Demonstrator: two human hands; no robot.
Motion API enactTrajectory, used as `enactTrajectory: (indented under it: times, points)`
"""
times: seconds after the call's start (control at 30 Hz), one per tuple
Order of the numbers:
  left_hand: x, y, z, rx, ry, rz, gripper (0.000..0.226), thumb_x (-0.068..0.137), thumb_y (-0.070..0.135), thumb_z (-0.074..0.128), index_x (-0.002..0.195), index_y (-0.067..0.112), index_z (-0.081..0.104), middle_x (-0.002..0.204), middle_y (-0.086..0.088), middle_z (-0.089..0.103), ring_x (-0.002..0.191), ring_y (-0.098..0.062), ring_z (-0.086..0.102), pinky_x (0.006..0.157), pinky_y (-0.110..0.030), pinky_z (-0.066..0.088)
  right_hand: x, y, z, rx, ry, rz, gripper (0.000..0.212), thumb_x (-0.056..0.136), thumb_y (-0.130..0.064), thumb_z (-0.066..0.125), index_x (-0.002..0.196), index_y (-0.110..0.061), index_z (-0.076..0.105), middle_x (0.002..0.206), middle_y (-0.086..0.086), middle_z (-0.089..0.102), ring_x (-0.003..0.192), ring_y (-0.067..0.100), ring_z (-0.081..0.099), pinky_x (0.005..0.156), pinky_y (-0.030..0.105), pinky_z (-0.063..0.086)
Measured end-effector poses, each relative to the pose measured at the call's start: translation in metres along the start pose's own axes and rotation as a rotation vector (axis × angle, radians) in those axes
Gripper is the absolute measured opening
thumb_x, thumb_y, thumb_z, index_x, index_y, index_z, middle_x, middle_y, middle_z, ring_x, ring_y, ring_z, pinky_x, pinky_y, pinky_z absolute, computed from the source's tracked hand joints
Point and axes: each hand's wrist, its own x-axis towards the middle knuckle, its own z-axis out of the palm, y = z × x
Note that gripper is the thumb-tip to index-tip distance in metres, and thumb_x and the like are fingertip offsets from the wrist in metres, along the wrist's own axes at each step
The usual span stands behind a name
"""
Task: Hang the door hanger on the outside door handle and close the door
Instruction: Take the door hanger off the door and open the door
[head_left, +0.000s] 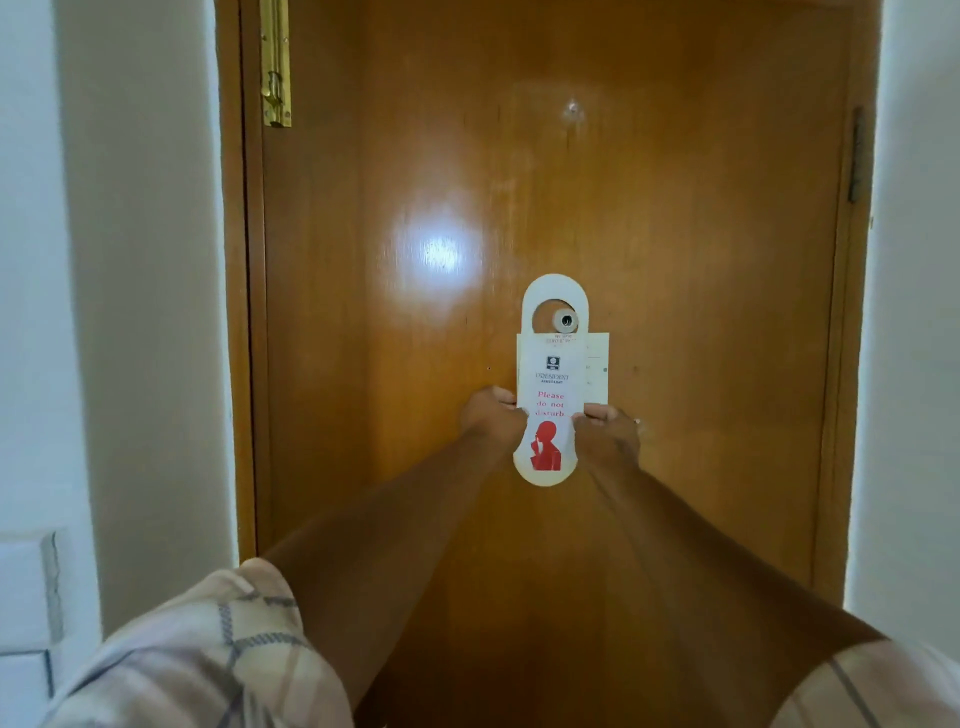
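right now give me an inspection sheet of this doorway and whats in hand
surface: wooden door, shut in its frame as far as can be seen, glare patch on it
job's things: door hanger held up flat against the door, a small round fitting showing through its hole; no handle seen
clutter: white card behind the hanger
hands: left hand and right hand pinch the hanger's sides
cables: nothing seen
surroundings: brass bolt upper left, hinge right, white walls
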Motion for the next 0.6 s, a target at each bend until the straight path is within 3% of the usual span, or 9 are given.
enactTrajectory:
  times: [0.1,0.27,0.33,0.43,0.5,0.6]
  points:
    - [0.002,0.000,-0.014,-0.044,0.009,0.006,0.030,0.091,0.019,0.069,0.119,0.010,0.063,0.130,-0.011,0.068,0.110,-0.031,0.070,0.083,-0.040,0.059,-0.006,-0.010,0.000,0.137,-0.098,-0.077,0.022,0.090,-0.017,0.068,0.110,-0.007,0.066,0.122,0.006,0.069,0.097,0.020,0.069,0.084,0.046,0.060]
    - [-0.013,-0.018,-0.059,-0.160,0.061,-0.111,0.024,0.094,0.015,0.065,0.117,0.009,0.066,0.125,-0.012,0.070,0.106,-0.030,0.071,0.083,-0.042,0.061,-0.031,-0.026,0.015,0.098,-0.318,-0.067,0.021,0.090,-0.015,0.069,0.108,-0.006,0.064,0.115,0.002,0.071,0.094,0.025,0.072,0.061,0.028,0.058]
    - [-0.029,-0.043,-0.083,-0.141,0.100,-0.166,0.021,0.095,0.013,0.061,0.115,0.009,0.068,0.123,-0.012,0.071,0.107,-0.029,0.071,0.087,-0.045,0.061,-0.051,-0.019,0.032,0.058,-0.440,-0.009,0.022,0.090,-0.015,0.068,0.110,-0.007,0.064,0.110,0.005,0.073,0.090,0.023,0.073,0.065,0.030,0.060]
    - [-0.062,-0.086,-0.115,-0.115,0.129,-0.225,0.016,0.096,0.011,0.059,0.109,0.013,0.069,0.121,-0.011,0.072,0.105,-0.027,0.072,0.076,-0.037,0.062,-0.084,0.003,0.062,0.019,-0.573,0.151,0.018,0.091,-0.012,0.066,0.109,-0.013,0.062,0.107,0.007,0.071,0.093,0.024,0.071,0.076,0.038,0.061]
    - [-0.088,-0.119,-0.132,-0.093,0.145,-0.282,0.017,0.096,0.008,0.057,0.107,0.012,0.069,0.121,-0.011,0.072,0.105,-0.028,0.072,0.073,-0.036,0.060,-0.114,0.025,0.083,-0.002,-0.632,0.189,0.015,0.090,-0.010,0.068,0.100,-0.019,0.061,0.104,0.005,0.071,0.091,0.021,0.071,0.070,0.034,0.061]
    - [-0.140,-0.178,-0.157,-0.036,0.170,-0.425,0.013,0.096,0.009,0.058,0.102,0.014,0.068,0.121,-0.011,0.072,0.106,-0.030,0.071,0.081,-0.041,0.061,-0.173,0.069,0.112,-0.058,-0.746,0.240,0.016,0.088,-0.010,0.069,0.095,-0.022,0.061,0.100,0.002,0.071,0.088,0.018,0.071,0.063,0.028,0.059]
